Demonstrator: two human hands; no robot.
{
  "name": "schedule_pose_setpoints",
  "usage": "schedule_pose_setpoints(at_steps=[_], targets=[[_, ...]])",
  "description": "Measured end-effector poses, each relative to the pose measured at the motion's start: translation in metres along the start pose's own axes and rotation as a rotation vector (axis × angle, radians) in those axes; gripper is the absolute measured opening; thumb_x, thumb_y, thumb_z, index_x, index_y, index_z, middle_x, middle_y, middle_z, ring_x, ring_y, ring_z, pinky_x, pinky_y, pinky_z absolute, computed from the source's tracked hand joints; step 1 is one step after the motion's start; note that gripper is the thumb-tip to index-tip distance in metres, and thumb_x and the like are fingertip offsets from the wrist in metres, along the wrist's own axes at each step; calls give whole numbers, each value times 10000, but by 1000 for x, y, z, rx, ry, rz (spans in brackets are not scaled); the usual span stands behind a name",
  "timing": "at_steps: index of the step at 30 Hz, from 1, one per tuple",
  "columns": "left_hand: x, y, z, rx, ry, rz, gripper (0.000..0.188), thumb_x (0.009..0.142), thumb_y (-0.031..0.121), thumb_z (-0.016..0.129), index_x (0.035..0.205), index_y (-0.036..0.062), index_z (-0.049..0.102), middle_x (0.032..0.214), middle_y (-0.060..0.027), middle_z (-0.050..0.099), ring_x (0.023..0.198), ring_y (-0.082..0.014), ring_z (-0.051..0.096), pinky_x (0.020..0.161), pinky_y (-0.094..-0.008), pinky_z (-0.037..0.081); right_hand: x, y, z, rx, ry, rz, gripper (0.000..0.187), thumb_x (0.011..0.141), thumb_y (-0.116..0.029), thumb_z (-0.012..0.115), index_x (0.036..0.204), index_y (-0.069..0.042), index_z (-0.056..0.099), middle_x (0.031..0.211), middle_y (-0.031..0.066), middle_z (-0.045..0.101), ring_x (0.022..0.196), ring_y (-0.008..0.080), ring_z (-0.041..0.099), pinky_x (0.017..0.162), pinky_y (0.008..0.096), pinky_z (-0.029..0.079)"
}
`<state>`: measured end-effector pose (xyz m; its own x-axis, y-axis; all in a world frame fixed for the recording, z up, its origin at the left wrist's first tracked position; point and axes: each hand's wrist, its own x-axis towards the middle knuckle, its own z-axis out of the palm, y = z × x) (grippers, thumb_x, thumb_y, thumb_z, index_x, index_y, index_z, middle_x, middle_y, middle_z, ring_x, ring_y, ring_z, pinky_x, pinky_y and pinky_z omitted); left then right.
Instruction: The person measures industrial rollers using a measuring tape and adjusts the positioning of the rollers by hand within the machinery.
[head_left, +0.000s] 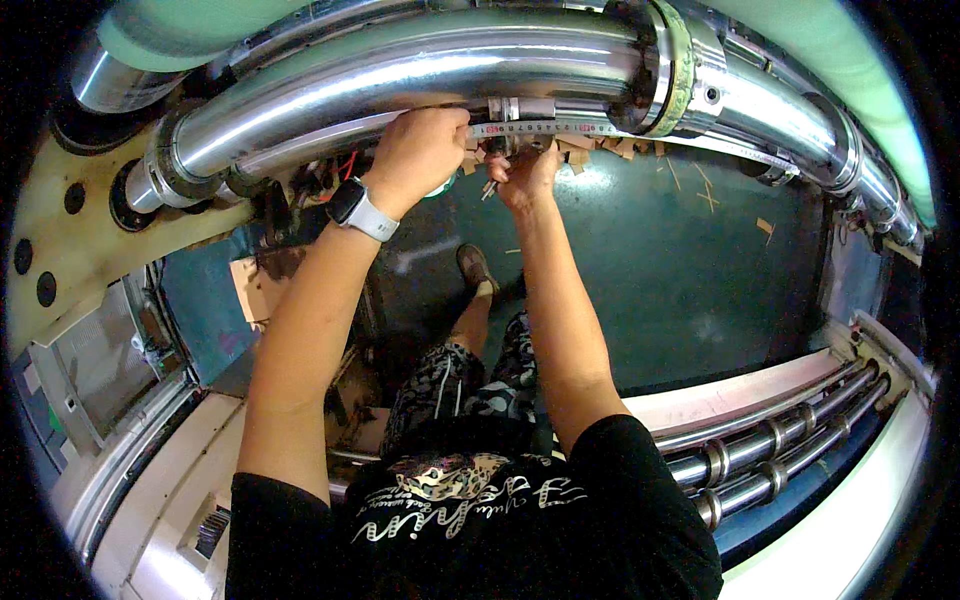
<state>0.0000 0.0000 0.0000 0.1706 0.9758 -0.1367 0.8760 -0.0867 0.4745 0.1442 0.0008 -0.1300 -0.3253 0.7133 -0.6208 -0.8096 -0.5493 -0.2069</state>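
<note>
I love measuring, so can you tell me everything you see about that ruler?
The ruler is a thin, pale strip with small dark marks and some red ones. I can't tell if it's metal or plastic. It runs left to right, nearly level, just below the big shiny roller in the picture. The left grip seems to touch its left end; the right grip is just below it. Its right end is unclear.

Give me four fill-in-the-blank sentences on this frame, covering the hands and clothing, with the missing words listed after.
1. In the picture, the left hand is at the visible measuring tape's ____ end.
2. The right hand shows mostly ____ that tape in the picture.
3. A pale strap holds a ____ on one wrist.
4. The person's T-shirt is mainly ____.

Missing words: left; below; watch; black
</note>
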Motion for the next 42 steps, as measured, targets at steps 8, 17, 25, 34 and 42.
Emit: schedule_pose_setpoints(at_steps=[8, 17, 25, 34, 42], targets=[[-1, 3, 0, 65, -37, -3, 174, 757, 172, 466, 740, 40, 578, 728, -203, 566, 724, -380, 548, 640, -456, 430, -9, 1, 5, 37, 34, 62, 553, 794, -560, 218, 884, -65, 447, 637, 67, 407, 441, 151, 304, 365, 254, 203], [0, 2, 3, 43, -10, -6, 171, 743, 161, 468, 735, 36, 584, 736, -201, 571, 725, -369, 555, 648, -451, 438, 8, 5, -9, 21, -113, 55, 543, 814, -545, 205, 937, -66, 428, 663, 77, 414, 458, 156, 320, 373, 260, 220], [-3, 4, 3, 77, 15, -3, 184, 738, 163, 460, 742, 37, 595, 748, -196, 577, 741, -358, 558, 661, -447, 440, 3, 8, 2, -33, 27, -6, 521, 826, -528, 206, 928, -74, 439, 666, 65, 429, 460, 150, 322, 368, 264, 240], [-2, 4, 2, 67, -20, -25, 192, 731, 168, 465, 740, 39, 607, 758, -192, 582, 748, -357, 559, 669, -441, 441, 5, 12, 1, -22, -17, -17, 556, 825, -560, 172, 924, -83, 438, 693, 59, 436, 463, 155, 321, 358, 263, 234], [0, 0, 6, 67, 10, 5, 195, 727, 172, 465, 742, 38, 606, 750, -193, 579, 742, -362, 552, 677, -452, 433, 5, 13, 3, -29, -44, -16, 547, 824, -535, 189, 923, -52, 423, 682, 99, 440, 452, 165, 322, 349, 270, 235]])
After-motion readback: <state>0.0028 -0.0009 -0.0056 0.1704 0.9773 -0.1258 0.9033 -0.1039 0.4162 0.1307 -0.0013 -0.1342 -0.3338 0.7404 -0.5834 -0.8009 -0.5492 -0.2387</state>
